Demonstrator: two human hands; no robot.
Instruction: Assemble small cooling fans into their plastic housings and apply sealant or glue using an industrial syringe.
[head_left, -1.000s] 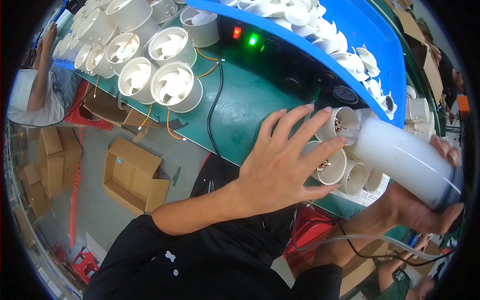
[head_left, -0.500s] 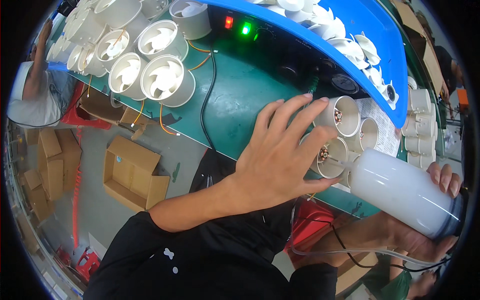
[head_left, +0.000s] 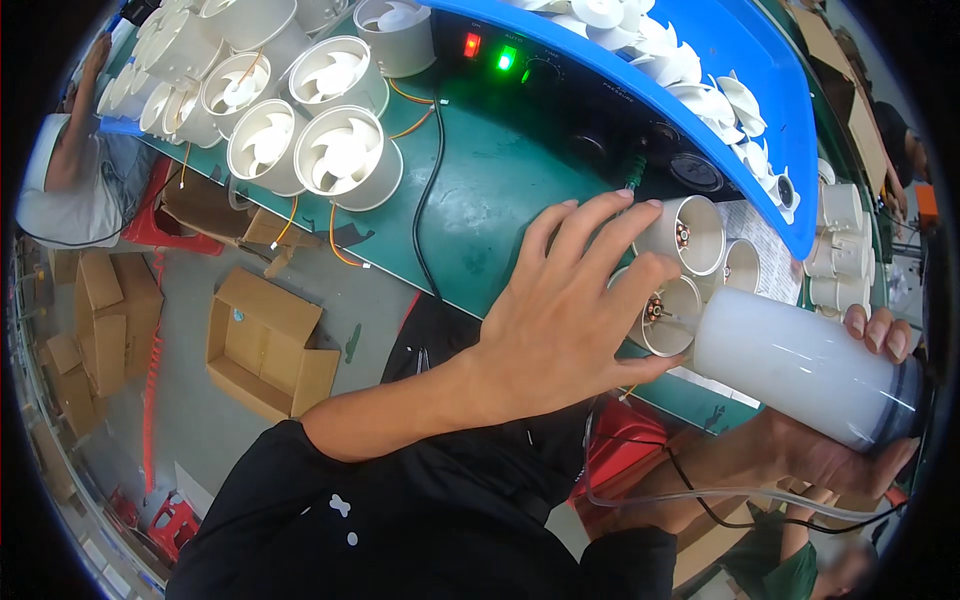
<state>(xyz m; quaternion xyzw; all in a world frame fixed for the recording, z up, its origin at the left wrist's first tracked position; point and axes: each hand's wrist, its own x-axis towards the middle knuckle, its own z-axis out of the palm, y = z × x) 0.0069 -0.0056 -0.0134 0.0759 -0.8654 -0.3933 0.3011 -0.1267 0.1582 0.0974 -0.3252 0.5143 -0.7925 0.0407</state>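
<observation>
One milky cylinder (head_left: 790,355) showed in the head view, grasped by the right hand (head_left: 835,462) and tilted over the green table (head_left: 480,230). Its thin nozzle (head_left: 684,318) reached into a white cup (head_left: 680,340), toward the copper-coloured core (head_left: 655,309). The left hand (head_left: 565,320) lay spread against that cup; whether it gripped it, I could not tell. Fan housings (head_left: 385,175) stood farther left.

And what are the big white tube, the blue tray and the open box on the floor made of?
The tube is probably plastic, smooth and shiny: bright light streaks across it. The tray seems to be moulded plastic, evenly blue with a slight sheen. The box looks like cardboard: dull, brown, with folded flaps.
</observation>
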